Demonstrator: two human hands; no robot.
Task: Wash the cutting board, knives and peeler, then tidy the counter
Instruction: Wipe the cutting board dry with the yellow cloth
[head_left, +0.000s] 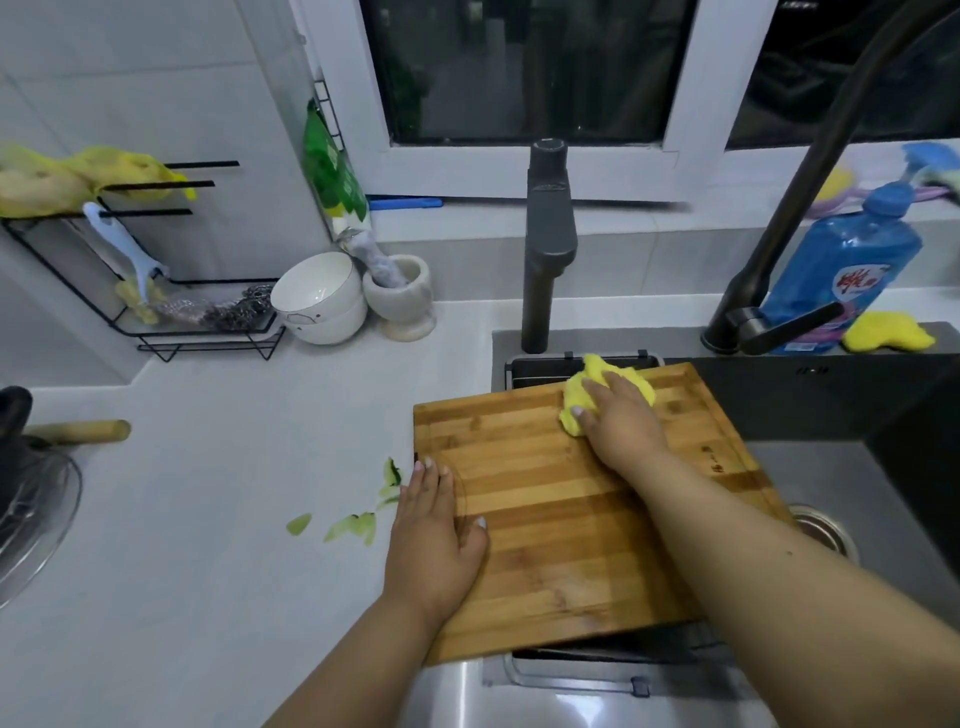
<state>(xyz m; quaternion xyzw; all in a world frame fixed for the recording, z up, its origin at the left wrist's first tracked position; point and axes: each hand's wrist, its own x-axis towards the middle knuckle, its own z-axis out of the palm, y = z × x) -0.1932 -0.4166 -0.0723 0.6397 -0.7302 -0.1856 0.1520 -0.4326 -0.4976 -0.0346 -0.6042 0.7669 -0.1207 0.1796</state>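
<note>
Grey tabletop (208, 519) is carrying every item listed here, and the wooden cutting board (571, 519) is serving as the landmark. The cutting board is lying flat, bridging the tabletop edge and the sink (883, 519), with its right portion overhanging the basin. The left hand (431, 540) is resting on the board's left edge, fingers straight and flat, thumb lying on the wood, gripping nothing. The right hand (618, 421) is pressing down on a yellow sponge cloth (597, 389) at the board's far edge, fingers curling over the cloth. Behind the board, a dark dispenser column (548, 249) is standing upright; to the board's far right, a black tap (779, 234) is arching upward, with a blue detergent bottle (841, 270) and a second yellow sponge (888, 332) just beside its base. Far left of the board, a black wire rack (197, 322) is holding a pale blue peeler (124, 249), which is leaning against the bars. Between the rack and the board, stacked white bowls (322, 301) and a stone mortar (402, 296) are standing. Green vegetable peelings (358, 519) are lying just left of the board, near the left hand.
</note>
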